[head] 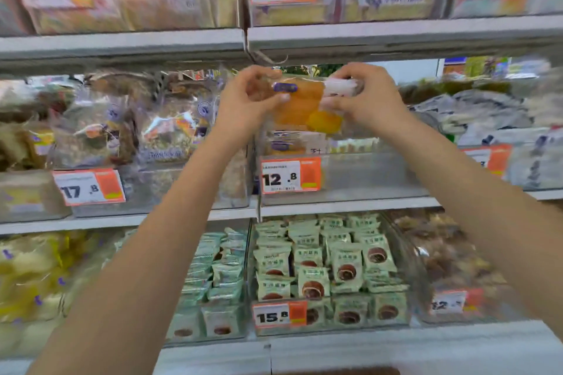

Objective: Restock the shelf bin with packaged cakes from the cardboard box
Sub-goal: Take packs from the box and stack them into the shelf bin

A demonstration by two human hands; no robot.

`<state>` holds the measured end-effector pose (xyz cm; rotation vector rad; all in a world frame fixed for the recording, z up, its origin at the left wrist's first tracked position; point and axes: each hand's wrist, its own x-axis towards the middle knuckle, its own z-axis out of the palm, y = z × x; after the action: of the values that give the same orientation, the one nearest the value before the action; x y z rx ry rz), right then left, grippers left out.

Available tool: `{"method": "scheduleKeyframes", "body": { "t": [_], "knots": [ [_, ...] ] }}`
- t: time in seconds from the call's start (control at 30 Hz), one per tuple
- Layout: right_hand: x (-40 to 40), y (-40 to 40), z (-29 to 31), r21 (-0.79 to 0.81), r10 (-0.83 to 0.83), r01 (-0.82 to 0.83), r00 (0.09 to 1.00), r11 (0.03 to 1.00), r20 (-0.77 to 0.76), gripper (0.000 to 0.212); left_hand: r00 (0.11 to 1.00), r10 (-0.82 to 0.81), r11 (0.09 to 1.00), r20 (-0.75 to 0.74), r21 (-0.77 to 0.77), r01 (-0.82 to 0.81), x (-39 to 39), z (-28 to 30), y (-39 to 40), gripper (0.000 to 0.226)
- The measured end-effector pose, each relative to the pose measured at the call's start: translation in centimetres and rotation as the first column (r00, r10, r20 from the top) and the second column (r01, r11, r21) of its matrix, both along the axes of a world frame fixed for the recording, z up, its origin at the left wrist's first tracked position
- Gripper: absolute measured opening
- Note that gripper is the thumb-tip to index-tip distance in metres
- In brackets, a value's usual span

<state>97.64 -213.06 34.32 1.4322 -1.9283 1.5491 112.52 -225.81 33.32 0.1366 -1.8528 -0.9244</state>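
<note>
Above the bin (344, 173), cake (304, 106) crosswise.

Grey metal shelves (122, 46) ran across the whole view in three tiers, each lined with clear plastic bins of wrapped snacks. Orange-and-white price tags (291, 175) hung on the bin fronts. Green-wrapped pastries (329, 265) filled the lower middle bin. Lighting was bright and even.

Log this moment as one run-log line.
step: placing | left hand + right hand: gripping packaged cake | position: above clear bin tagged 12.8
</note>
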Motion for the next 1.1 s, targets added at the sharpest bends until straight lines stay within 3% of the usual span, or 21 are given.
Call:
{"method": "scheduleKeyframes", "body": {
  "t": [0.07,0.1,0.17,0.23,0.37,0.5,0.6,0.63,0.7,0.73,0.8,0.87,0.9,1.0,1.1],
  "knots": [
    [-1.5,-2.1,0.1,0.14,-0.046,0.05,0.998,0.989,-0.031,0.037,0.957,0.234,0.964,0.174,-0.171,-0.205,-1.2,1.0,-2.0,0.028],
    [-2.1,-3.1,-0.3,0.239,-0.053,0.061,0.998,0.969,-0.039,0.04,0.884,0.374,0.909,0.28,-0.3,-0.289,-1.6,1.0,-2.9,0.029],
    [-2.9,-4.5,-1.8,0.411,-0.054,0.074,0.997,0.909,-0.061,0.044,0.65,0.612,0.753,0.451,-0.583,-0.305,-2.4,0.0,-4.2,0.038],
    [-3.1,-5.7,-3.4,0.529,-0.061,0.102,0.994,0.843,-0.094,0.043,0.443,0.751,0.621,0.489,-0.751,-0.224,-3.3,-1.2,-4.5,0.035],
    [-2.9,-7.2,-4.3,0.653,-0.098,0.096,0.995,0.751,-0.034,0.029,0.3,0.855,0.495,0.423,-0.837,-0.232,-5.2,-2.5,-4.6,0.022],
    [-2.3,-7.2,-3.6,0.749,-0.087,0.128,0.992,0.65,-0.094,0.014,0.188,0.869,0.49,0.457,-0.848,-0.204,-5.9,-2.4,-4.6,0.025],
    [-1.8,-6.6,-3.2,0.761,-0.084,0.169,0.985,0.627,-0.15,0.009,0.221,0.849,0.521,0.48,-0.831,-0.195,-5.3,-2.2,-4.5,0.015],
    [-2.1,-6.2,-3.3,0.741,-0.088,0.151,0.988,0.654,-0.124,0.023,0.266,0.823,0.558,0.503,-0.804,-0.206,-4.8,-2.2,-4.5,0.018],
    [-2.2,-4.9,-3.3,0.625,-0.114,0.088,0.993,0.776,0.002,0.042,0.41,0.729,0.665,0.549,-0.708,-0.236,-3.6,-2.3,-4.4,0.029],
    [-1.9,-3.8,-3.6,0.5,-0.104,0.074,0.994,0.863,0.033,0.04,0.512,0.677,0.71,0.53,-0.653,-0.263,-2.9,-2.7,-4.2,0.031],
    [-0.7,-1.4,-5.1,0.146,-0.077,0.069,0.996,0.987,0.051,0.025,0.72,0.624,0.717,0.304,-0.59,-0.371,-1.5,-4.5,-3.1,0.02],
    [1.1,1.2,-8.2,-0.138,-0.051,0.057,0.998,0.989,0.04,0.017,0.796,0.605,0.644,-0.021,-0.575,-0.505,-0.1,-7.8,-1.0,0.012],
    [2.1,2.4,-10.3,-0.216,-0.048,0.054,0.998,0.975,0.035,0.017,0.808,0.578,0.624,-0.113,-0.577,-0.527,0.5,-9.9,0.3,0.012],
    [4.3,5.2,-18.9,-0.197,-0.041,0.06,0.994,0.979,0.099,0.018,0.871,0.486,0.692,-0.071,-0.578,-0.433,2.1,-18.0,4.1,0.015],
    [6.1,7.2,-28.7,0.086,-0.033,0.013,0.972,0.996,0.232,0.016,0.879,0.437,0.827,0.192,-0.47,-0.309,3.8,-27.1,6.6,0.015]
  ]
}}
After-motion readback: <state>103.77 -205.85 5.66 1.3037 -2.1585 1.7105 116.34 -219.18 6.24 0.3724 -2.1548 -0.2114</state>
